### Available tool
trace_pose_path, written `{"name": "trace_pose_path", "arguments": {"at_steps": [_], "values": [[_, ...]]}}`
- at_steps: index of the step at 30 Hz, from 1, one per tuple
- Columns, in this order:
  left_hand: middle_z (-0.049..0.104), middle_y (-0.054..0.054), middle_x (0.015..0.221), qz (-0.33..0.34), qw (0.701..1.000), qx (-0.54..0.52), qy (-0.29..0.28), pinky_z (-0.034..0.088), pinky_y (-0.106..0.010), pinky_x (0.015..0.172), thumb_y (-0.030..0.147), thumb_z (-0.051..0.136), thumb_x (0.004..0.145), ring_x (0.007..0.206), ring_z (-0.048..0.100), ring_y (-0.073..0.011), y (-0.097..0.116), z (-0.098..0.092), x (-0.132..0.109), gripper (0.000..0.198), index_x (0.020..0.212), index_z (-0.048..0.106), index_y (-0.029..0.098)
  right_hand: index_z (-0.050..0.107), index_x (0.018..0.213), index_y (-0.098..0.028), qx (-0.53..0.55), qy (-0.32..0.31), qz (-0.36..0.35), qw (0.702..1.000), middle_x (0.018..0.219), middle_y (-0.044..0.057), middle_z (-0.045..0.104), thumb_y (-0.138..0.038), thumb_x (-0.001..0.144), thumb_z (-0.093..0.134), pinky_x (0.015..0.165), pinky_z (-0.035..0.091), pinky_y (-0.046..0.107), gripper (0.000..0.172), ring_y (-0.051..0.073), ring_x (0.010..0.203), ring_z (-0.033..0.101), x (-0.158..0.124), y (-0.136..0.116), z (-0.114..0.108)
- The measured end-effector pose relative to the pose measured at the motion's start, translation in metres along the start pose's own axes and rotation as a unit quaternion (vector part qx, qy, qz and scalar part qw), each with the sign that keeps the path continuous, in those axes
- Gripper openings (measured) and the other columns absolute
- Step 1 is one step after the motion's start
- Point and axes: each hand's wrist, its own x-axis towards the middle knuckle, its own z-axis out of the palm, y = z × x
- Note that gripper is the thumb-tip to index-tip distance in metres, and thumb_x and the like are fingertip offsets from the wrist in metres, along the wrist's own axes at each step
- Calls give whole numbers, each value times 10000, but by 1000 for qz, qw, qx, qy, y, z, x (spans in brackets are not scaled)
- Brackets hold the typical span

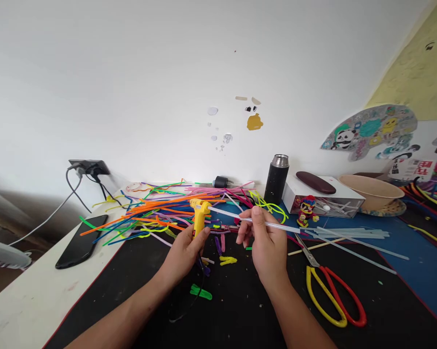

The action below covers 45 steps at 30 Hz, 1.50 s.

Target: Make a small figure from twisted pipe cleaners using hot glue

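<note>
No word, brand or number can be read with certainty. The clearest writing stands on a white paper sheet point(410, 170) against the wall point(160, 97), far to the right of the right grip point(270, 245) and higher than it: large Chinese-looking characters, black toward the sheet's left side and red toward its right, too blurred to spell out. A small pale, label-like patch with dark marks sits on the yellow plastic glue gun point(200, 213), just above the left grip point(185, 253); its print is too tiny to tell. Up and well to the right of the right grip, a grey, rounded sheet covered in colourful cartoon stickers point(370, 129) bears marks too small to make out.
</note>
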Motion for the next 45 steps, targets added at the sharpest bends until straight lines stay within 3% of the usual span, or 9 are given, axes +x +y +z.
{"name": "trace_pose_path", "arguments": {"at_steps": [8, 14, 18, 23, 29, 45], "values": [[446, 43, 614, 19, 996, 78, 30, 296, -267, 519, 689, 550, 892, 548, 379, -144, -2, -3, 3, 487, 792, 518, 214, 685, 852, -182, -14, -33, -7, 999, 586, -14, 602, -632, 970, 591, 385, 394, 196, 475, 114, 441, 580, -5, 3, 1], [439, 32, 656, 61, 988, 131, 50, 289, -277, 560, 624, 535, 923, 611, 376, -161, 1, -4, -1, 431, 794, 522, 213, 712, 987, -196, -113, -92, -46, 988, 686, -2, 636, -534, 1020, 559, 435, 430, 225, 373, 130, 502, 597, -5, 8, 0], [441, 29, 655, 66, 985, 147, 55, 284, -279, 564, 618, 520, 924, 609, 379, -167, 3, -4, -2, 420, 789, 508, 221, 700, 877, -212, -206, -90, -91, 970, 581, -19, 607, -468, 1046, 534, 519, 438, 249, 349, 145, 515, 584, -4, 8, -3], [453, 31, 648, 75, 980, 175, 56, 285, -278, 563, 614, 475, 935, 597, 391, -168, 6, -3, -3, 415, 787, 487, 227, 643, 724, -217, -276, -79, -119, 950, 483, -33, 532, -474, 1051, 506, 525, 400, 264, 438, 147, 469, 531, -3, 8, -5], [525, 16, 646, 84, 972, 215, 50, 308, -288, 577, 555, 439, 952, 577, 451, -173, 6, -1, -5, 363, 789, 476, 232, 530, 642, -233, -250, -72, -93, 961, 437, -44, 485, -504, 1068, 442, 508, 395, 258, 512, 136, 413, 496, -4, 12, -4], [565, -9, 660, 90, 963, 247, 55, 323, -292, 587, 522, 409, 956, 588, 502, -191, 2, 5, -6, 327, 779, 437, 249, 485, 650, -241, -201, -43, -50, 977, 448, -48, 450, -558, 1074, 391, 440, 349, 248, 538, 125, 389, 455, -8, 27, 0]]}}
